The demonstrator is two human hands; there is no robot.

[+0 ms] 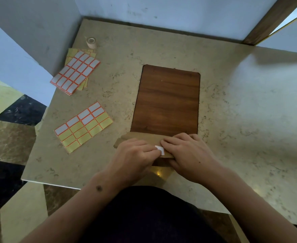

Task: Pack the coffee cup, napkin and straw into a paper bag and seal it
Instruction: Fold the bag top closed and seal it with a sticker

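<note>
Paper bag (140, 137) is lying flat at the near edge of the table (232, 120), right in front of the person, and honestly you can barely see it. Both hands sit on top of it, so only a folded brown strip pokes out at the far side and to the left, plus a bit of darker edge under the palms. No way to tell from here what's inside; cup, napkin and straw aren't visible at all.

Left hand (133, 155) comes in from the lower left, knuckles up, fingers curled, and its fingertips are pinching a small white sticker (160, 149) against the fold. Right hand (188, 153) lies over the right part of the bag with fingers bent down onto the paper, pressing it flat. Whether the thumb hooks under the edge I can't make out.

Past the bag there's a dark wood-grain panel (167, 99) set in the tabletop. Off to the left, well apart: a half-used sticker sheet (83, 127), a stack of sticker sheets (75, 72) behind it, and a small tape roll (91, 42) near the wall.
</note>
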